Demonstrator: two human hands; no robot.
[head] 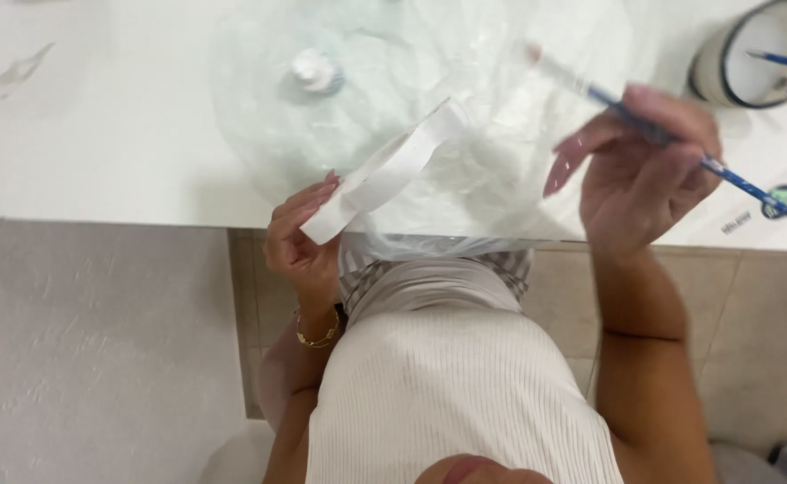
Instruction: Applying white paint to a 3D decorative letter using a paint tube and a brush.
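1. Pinched between the fingers of the right hand [644,175], a blue-handled paintbrush [680,148] is held; a white strip [384,170] is gripped at its near end by the left hand [299,237].
2. No colour is seen on the strip as yet.
3. Beneath both, a clear plastic sheet [465,72] is spread; beyond the right hand, a white cup [756,54] is stood.

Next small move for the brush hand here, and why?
Probably bring the paintbrush tip down to the white paint blob on the clear plastic sheet. The right hand holds the brush raised above the sheet, and the left hand holds the white strip.
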